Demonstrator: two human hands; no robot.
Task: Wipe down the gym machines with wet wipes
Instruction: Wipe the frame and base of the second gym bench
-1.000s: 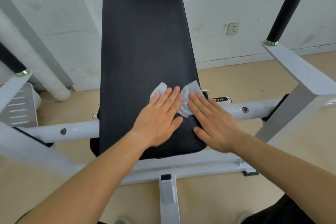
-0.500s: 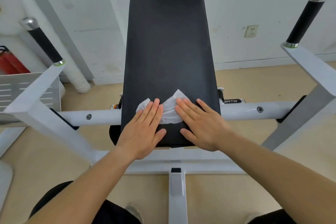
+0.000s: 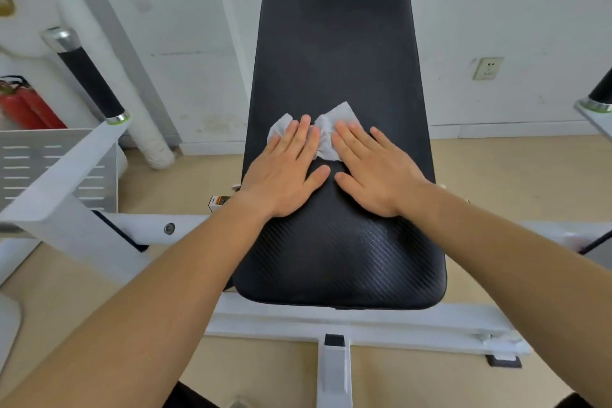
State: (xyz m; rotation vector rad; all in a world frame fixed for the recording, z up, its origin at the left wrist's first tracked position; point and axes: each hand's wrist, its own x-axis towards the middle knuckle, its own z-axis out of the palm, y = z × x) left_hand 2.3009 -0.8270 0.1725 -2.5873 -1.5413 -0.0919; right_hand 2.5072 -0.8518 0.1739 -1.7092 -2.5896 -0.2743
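left hand (image 3: 284,172) and right hand (image 3: 374,172) press flat on the wet wipe (image 3: 326,137) on black pad (image 3: 331,43); label (image 3: 220,200) unreadable.

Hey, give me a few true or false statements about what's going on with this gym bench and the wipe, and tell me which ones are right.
1. The left hand and the right hand both press flat fingers on the white wipe on the black pad. True.
2. The wipe sits at the pad's near edge. False: it is about midway up, with bare pad below the hands.
3. A red fire extinguisher stands at the far left. True.
4. The right hand grips a black handle. False: it presses the wipe, and the black handle on the left is untouched.
5. The wall socket is left of the pad. False: the wall socket is to its right.
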